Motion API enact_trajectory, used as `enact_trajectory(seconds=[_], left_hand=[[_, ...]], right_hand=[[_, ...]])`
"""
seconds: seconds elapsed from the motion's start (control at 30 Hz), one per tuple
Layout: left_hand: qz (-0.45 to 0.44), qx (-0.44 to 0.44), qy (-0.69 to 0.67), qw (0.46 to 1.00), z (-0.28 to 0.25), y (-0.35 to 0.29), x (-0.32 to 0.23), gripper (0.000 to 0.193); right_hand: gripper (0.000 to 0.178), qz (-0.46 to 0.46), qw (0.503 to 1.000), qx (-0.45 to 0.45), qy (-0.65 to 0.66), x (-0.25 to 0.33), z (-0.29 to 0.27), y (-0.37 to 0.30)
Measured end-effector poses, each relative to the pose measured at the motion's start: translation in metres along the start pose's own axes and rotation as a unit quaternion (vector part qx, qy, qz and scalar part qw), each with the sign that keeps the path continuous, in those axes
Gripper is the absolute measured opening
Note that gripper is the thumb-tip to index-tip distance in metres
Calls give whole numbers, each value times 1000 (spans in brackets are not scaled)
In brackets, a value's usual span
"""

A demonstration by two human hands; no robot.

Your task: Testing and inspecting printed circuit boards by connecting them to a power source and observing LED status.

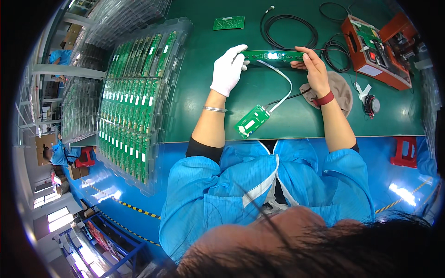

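A long narrow green circuit board [264, 56] is held level above the table between my two hands, with a bright white patch near its middle. My left hand [227, 69], in a white glove, grips the board's left end. The bare right hand [314, 67], with a red band at the wrist, pinches the right end. From the board's underside a pale ribbon cable [288, 82] curves down to a smaller green circuit board [253, 122] lying at the table's front edge. A black cable also joins that smaller board.
Left, a clear plastic tray [162, 99] holds rows of narrow circuit boards. Another green board [229, 23] lies at the back beside a coiled black cable [289, 32]. Right are an orange-red test fixture [378, 55], a beige cloth [342, 92] and a small round speaker-like part [371, 104].
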State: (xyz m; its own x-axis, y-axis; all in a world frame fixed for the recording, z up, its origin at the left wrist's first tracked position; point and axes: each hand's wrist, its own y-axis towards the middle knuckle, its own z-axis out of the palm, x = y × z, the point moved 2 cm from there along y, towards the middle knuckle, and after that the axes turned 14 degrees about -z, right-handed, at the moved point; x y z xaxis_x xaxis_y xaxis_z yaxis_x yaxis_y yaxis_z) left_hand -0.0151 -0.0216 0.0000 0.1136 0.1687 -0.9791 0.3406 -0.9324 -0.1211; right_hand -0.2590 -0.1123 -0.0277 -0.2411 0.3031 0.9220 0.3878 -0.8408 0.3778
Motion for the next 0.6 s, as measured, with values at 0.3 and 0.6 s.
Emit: enact_trajectory(seconds=[0.3,0.6], left_hand=[[-6,9,6,1000,-1,1,0,31],[-12,26,-42,999,0,-1,-2,32]], right_hand=[[32,9,1000,0,-7,5,0,1],[32,11,1000,-10,-22,5,-1,1]])
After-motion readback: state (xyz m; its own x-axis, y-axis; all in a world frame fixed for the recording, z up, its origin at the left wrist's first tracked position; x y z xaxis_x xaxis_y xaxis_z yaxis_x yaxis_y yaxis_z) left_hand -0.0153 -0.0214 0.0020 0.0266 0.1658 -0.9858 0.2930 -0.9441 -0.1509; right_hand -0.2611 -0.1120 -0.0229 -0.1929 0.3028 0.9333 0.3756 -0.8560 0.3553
